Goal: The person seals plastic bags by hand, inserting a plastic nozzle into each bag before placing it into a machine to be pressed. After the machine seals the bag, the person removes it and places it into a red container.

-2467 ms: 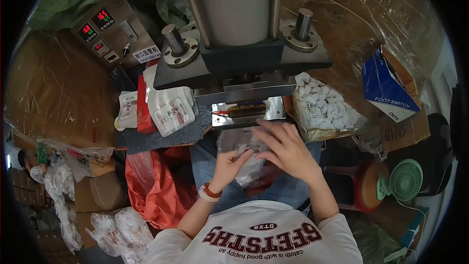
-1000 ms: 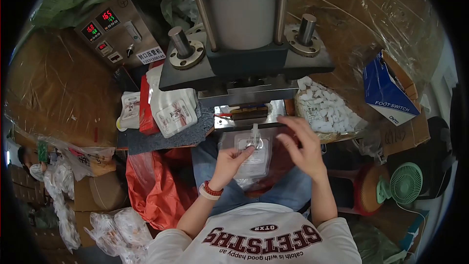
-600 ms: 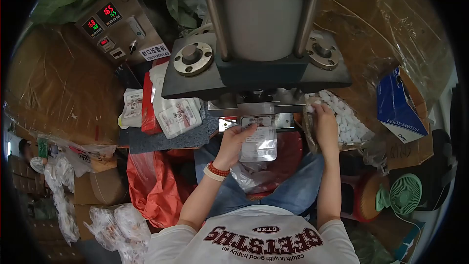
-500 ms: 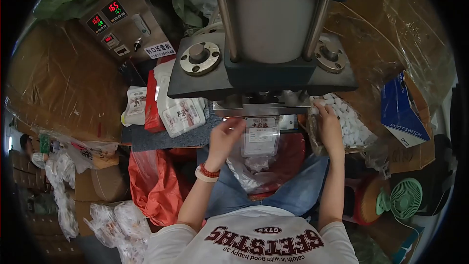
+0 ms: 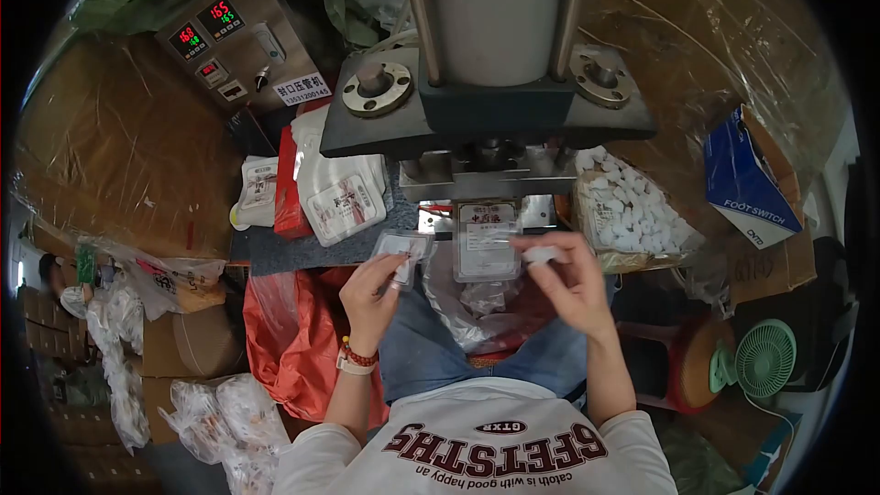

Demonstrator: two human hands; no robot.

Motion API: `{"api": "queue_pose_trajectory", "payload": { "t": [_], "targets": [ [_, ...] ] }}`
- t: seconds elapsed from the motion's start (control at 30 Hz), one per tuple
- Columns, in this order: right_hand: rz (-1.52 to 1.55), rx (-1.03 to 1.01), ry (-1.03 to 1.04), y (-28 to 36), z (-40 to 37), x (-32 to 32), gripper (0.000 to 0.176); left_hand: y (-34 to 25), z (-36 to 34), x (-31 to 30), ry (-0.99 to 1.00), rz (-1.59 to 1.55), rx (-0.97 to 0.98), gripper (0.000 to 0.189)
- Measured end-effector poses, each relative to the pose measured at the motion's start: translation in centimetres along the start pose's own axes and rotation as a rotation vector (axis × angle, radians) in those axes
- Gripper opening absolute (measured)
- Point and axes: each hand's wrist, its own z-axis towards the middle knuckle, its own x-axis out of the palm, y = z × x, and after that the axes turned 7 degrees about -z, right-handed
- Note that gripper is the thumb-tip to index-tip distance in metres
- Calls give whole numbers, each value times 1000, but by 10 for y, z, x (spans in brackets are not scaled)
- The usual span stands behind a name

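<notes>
My left hand [image 5: 371, 298] pinches a clear plastic pouch [image 5: 403, 246] with printing on it, held up left of the press. In my right hand [image 5: 573, 284] is a small white piece [image 5: 543, 255], gripped between thumb and fingers. Between the two hands, a second clear printed pouch [image 5: 487, 257] hangs at the front of the press [image 5: 490, 185], its top under the metal jaw. My right fingertips come close to this pouch's right edge. A clear plastic bag [image 5: 467, 321] lies beneath it, between my knees.
A pile of small white pieces [image 5: 637, 215] lies right of the press. Stacked printed pouches [image 5: 344, 209] and a red box [image 5: 288, 179] stand to the left. The control box [image 5: 240, 55] with lit displays is at back left, a blue carton [image 5: 747, 179] at far right.
My right hand has come away from the white pieces towards the middle, holding one. My left hand has moved left and down from the hanging pouch and now holds another pouch.
</notes>
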Motion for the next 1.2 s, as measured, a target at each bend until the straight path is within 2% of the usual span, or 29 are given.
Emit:
{"api": "queue_pose_trajectory", "payload": {
  "t": [0.03,0.1,0.13,0.2,0.27,0.33,0.37,0.4,0.43,0.5,0.53,0.6,0.67,0.7,0.73,0.8,0.83,0.9,0.97,1.0,1.03,1.07,1.1,1.13,1.17,1.2],
  "targets": [
    [-164,-62,99,0,-1,8,24,-16,2,3,-16,-65,80,31],
    [-456,-247,128,-4,4,27,26,-41,3,8,19,-50,153,32],
    [-382,-173,120,-12,2,36,29,-50,3,11,43,-29,209,33],
    [-294,-195,110,-13,0,33,30,-59,7,10,100,-58,292,37],
    [-207,-218,101,-13,1,31,32,-71,10,6,143,-154,262,34],
    [60,-40,97,-13,-2,29,39,-75,11,14,199,-257,226,30],
    [58,-36,92,-14,-1,28,39,-72,10,25,238,-365,41,23],
    [-76,26,-10,-16,0,29,41,-67,9,37,275,-468,-147,16],
    [-209,88,-110,-18,2,29,43,-59,9,49,278,-470,-150,16],
    [-399,65,-260,-14,7,15,44,-32,12,78,351,-870,-635,18],
    [-474,-6,-338,-17,9,2,37,-27,16,87,314,-964,-662,21],
    [-554,98,-309,-19,11,-38,32,-28,30,91,273,-1068,-708,20],
    [-898,67,-427,-19,24,-63,26,-24,47,90,266,-1190,-754,20],
    [-1116,-21,-454,-25,33,-70,23,-19,52,94,260,-1190,-760,20],
    [-1114,-19,-447,-44,37,-78,23,-12,55,98,270,-1210,-778,21],
    [-1495,-19,-281,-79,41,-87,23,-9,55,101,277,-1226,-800,22],
    [-1490,-25,-281,-83,41,-92,23,-10,55,103,258,-1207,-804,24],
    [-1310,145,-161,-89,35,-91,25,-13,57,93,221,-1179,-818,25],
    [-1212,119,-204,-91,29,-94,24,-17,69,65,437,-786,-741,29],
    [-1127,97,-255,-88,29,-95,23,5,67,58,322,-544,-676,38],
    [-1112,185,-304,-73,29,-91,20,12,68,40,116,-135,-410,46],
    [-1108,185,-301,-69,30,-91,20,17,67,23,-82,269,-136,55],
    [-1185,14,-384,-66,28,-91,20,24,61,12,-80,270,-137,55],
    [-1256,-161,-468,-63,26,-92,19,33,51,4,11,600,-80,61],
    [-1257,-161,-468,-59,23,-89,19,38,40,-1,101,927,-20,66],
    [-969,-99,-526,-55,18,-79,21,40,28,-5,194,761,12,68]
  ]
}}
